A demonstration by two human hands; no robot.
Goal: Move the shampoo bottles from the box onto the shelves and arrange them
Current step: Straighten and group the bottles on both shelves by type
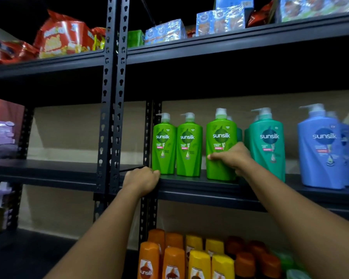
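1. Your right hand point(231, 158) grips the third green shampoo bottle point(221, 146) low on its body, likely to slide it into line.
2. Your left hand point(142, 181), fingers curled, clasps the shelf edge point(189, 191), seemingly for support.
3. Two green bottles point(176, 146) stand left; a teal bottle point(268, 143) and a blue bottle point(320, 148) stand right.

Shelving upright point(111, 101): dark punched metal, showing a matt painted finish. Shelf board point(199, 183): dark, matt, smooth. Green pump bottles point(188, 146): smooth plastic, reflecting a soft sheen, carrying glossy printed labels; pump heads pale plastic. Blue bottle point(320, 150): the same glossy plastic. Top-shelf packs point(165, 32): shiny transparent film, glinting. Red bags point(63, 35): glossy crinkled foil-like wrap.
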